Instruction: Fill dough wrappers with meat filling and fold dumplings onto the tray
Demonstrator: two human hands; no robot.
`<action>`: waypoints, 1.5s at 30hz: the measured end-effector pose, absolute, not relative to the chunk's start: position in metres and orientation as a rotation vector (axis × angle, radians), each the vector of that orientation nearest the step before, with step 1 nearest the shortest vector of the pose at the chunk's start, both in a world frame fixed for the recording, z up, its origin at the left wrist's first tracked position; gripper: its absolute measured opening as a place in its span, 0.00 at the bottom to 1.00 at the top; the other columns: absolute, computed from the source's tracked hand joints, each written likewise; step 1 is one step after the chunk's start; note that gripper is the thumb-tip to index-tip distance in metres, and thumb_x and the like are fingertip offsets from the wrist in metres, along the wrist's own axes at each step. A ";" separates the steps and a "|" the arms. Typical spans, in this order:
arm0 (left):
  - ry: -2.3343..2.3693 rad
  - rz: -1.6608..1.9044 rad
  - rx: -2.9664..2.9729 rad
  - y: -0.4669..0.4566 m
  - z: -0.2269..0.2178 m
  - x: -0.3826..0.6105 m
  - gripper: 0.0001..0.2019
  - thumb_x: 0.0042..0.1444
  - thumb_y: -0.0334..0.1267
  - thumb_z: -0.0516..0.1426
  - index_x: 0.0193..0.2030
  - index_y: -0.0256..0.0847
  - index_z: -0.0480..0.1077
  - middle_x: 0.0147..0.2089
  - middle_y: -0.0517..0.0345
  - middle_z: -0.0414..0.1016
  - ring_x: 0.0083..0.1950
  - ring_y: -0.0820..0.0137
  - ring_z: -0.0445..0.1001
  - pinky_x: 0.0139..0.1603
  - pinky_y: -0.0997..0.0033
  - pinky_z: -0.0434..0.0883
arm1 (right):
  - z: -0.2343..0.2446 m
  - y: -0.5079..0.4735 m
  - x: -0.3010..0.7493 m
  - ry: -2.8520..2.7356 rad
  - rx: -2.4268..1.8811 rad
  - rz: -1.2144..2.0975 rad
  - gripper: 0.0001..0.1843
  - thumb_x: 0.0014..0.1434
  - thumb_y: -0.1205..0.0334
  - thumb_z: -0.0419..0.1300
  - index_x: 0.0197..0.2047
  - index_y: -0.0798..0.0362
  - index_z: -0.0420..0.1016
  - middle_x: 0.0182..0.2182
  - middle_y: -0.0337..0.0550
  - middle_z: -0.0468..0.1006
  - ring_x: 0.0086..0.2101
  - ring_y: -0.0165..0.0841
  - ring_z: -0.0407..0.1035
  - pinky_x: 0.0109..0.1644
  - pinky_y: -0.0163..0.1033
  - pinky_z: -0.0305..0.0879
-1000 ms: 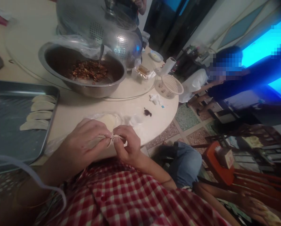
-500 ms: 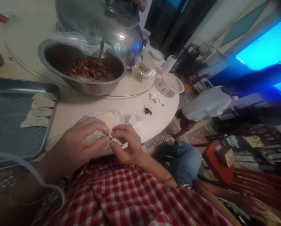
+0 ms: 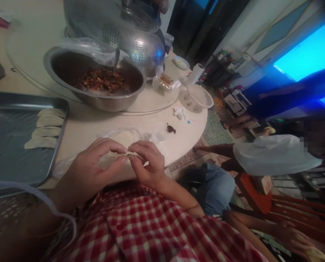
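Observation:
Between my two hands, just above the table's near edge, is a pale dumpling (image 3: 133, 154). My left hand (image 3: 99, 160) pinches its edge with thumb and forefinger. Fingers and thumb of my right hand (image 3: 148, 163) close on the other side, and the fingertips of both hands nearly meet. Most of the dumpling is covered by the fingers. Right behind my hands lie round dough wrappers (image 3: 124, 136) on clear plastic, beside a small clear lid or dish (image 3: 158, 136). Several folded dumplings (image 3: 46, 131) lie in a row in the metal tray (image 3: 59, 134) to the left.
A steel bowl (image 3: 105, 103) holds dark minced filling (image 3: 102, 80) and a spoon (image 3: 116, 60). Behind it stands a perforated steel colander (image 3: 140, 49). A white plastic basket (image 3: 199, 98) and crumpled tissue (image 3: 180, 112) are at the right. People are beyond the table's right edge.
My fingers have shifted slightly along the dumpling's edge, and the right hand now covers more of it. A person in a white shirt has moved nearer at the right.

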State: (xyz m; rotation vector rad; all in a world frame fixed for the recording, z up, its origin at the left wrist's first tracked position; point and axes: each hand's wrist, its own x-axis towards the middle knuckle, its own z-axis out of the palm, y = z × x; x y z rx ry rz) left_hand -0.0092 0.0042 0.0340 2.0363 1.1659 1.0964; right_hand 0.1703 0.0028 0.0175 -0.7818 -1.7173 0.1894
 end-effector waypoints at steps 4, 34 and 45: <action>1.242 1.084 1.928 0.004 0.035 -0.005 0.05 0.61 0.42 0.57 0.41 0.46 0.71 0.39 0.61 0.75 0.42 0.68 0.74 0.50 0.67 0.71 | 0.011 -0.001 0.174 -1.777 -0.837 0.268 0.13 0.64 0.68 0.58 0.51 0.49 0.76 0.45 0.48 0.81 0.44 0.34 0.78 0.45 0.40 0.80; 0.917 1.235 0.868 0.018 0.007 0.032 0.14 0.50 0.45 0.69 0.41 0.41 0.80 0.40 0.57 0.83 0.32 0.74 0.74 0.33 0.74 0.71 | 0.072 0.043 0.201 -1.991 -0.935 1.277 0.34 0.71 0.41 0.48 0.70 0.56 0.60 0.57 0.53 0.77 0.49 0.33 0.77 0.51 0.39 0.78; 0.804 1.244 0.626 0.024 0.015 0.035 0.17 0.35 0.42 0.75 0.33 0.43 0.79 0.30 0.59 0.82 0.30 0.71 0.78 0.27 0.76 0.73 | 0.055 0.021 0.215 -1.819 -0.925 0.680 0.12 0.66 0.54 0.61 0.46 0.52 0.78 0.41 0.44 0.80 0.37 0.28 0.74 0.39 0.33 0.74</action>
